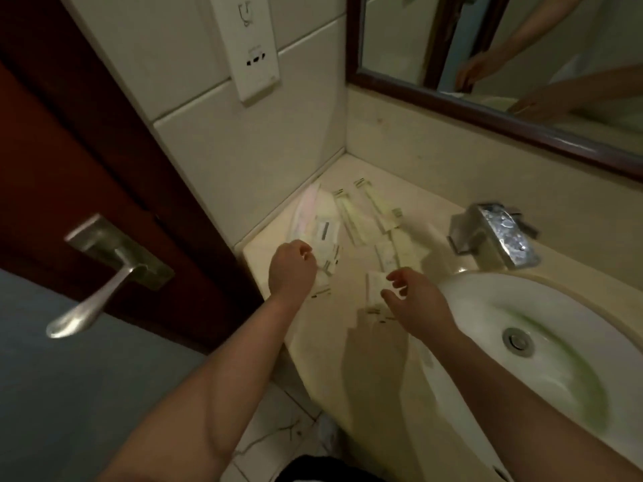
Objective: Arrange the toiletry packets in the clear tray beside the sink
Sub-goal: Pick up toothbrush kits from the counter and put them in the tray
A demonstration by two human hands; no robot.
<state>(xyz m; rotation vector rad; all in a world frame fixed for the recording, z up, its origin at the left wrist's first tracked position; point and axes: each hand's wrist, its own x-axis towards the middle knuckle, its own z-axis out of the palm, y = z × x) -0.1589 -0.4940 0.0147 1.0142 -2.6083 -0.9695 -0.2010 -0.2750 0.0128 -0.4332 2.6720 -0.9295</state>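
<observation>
Several pale toiletry packets (351, 217) lie spread over the cream counter left of the sink, some long and thin, some small and square. The clear tray is hard to make out under them; I cannot tell its edges. My left hand (290, 269) is closed on small white packets (328, 259) at the counter's left side. My right hand (410, 295) pinches a small white packet (375, 285) between thumb and fingers, near the basin's rim. More packets (377, 313) lie just below that hand.
A white basin (556, 360) with a metal drain fills the right side, with a chrome tap (497, 238) behind it. A framed mirror (487, 109) hangs above. A dark door with a lever handle (101, 283) stands at the left, and a wall socket panel (250, 53) above the counter.
</observation>
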